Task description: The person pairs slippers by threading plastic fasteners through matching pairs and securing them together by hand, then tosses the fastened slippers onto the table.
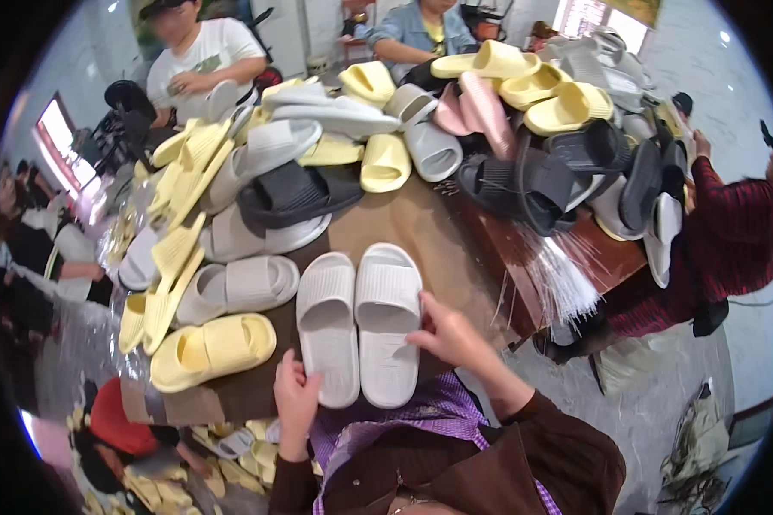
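A pair of light grey slide slippers lies side by side in front of me, toes pointing away: the left slipper and the right slipper. Beside the heel of the left one, my left hand has its thumb at the slipper's edge and its fingers curled. My right hand grips the outer edge of the right slipper, thumb over the footbed and index finger along the side. Left of the pair are a yellow pair of slippers and a grey pair, each nested together.
Slippers, including a black pair and pink ones, heap around the brown tabletop. A bundle of thin white strands hangs over the right edge. Co-workers sit across the table and at the right.
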Motion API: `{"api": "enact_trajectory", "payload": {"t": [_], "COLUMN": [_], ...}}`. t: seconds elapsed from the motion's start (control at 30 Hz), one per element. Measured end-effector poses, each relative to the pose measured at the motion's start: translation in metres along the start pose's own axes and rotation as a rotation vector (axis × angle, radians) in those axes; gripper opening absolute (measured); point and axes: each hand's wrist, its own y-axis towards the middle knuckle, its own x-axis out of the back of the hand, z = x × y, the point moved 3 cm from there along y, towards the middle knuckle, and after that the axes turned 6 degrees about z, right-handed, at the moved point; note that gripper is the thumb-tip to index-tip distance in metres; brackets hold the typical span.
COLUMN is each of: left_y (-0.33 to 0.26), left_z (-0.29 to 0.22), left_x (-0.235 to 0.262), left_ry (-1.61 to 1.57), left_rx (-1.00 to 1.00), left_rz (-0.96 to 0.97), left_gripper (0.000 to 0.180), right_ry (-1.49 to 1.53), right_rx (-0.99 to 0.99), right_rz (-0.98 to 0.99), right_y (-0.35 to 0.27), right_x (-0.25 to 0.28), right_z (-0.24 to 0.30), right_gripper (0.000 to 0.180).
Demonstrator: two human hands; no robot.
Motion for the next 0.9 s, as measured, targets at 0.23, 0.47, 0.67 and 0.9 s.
{"api": "enact_trajectory", "payload": {"t": [0.23, 0.47, 0.67, 0.9], "left_y": [0.0, 0.016, 0.036, 0.048], "left_z": [-0.016, -0.035, -0.044, -0.017], "left_x": [-0.021, -0.038, -0.056, -0.037], "left_ry": [-0.482, -1.112, -0.953, -0.911], "left_rx": [0.095, 0.065, -0.008, -0.012], "left_rz": [0.006, 0.139, -0.003, 0.187], "left_gripper": [0.062, 0.049, 0.037, 0.026], "right_ry": [1.119, 1.608, 1.384, 1.219], "right_rx": [0.016, -0.277, -0.082, 0.305], "right_rz": [-0.197, 0.115, 0.178, -0.214], "right_y": [0.006, 0.003, 0.015, 0.125], "right_x": [-0.026, -0.013, -0.021, 0.213], "right_z": [-0.012, 0.018, 0.039, 0.014], "right_gripper": [0.055, 0.042, 0.039, 0.045]}}
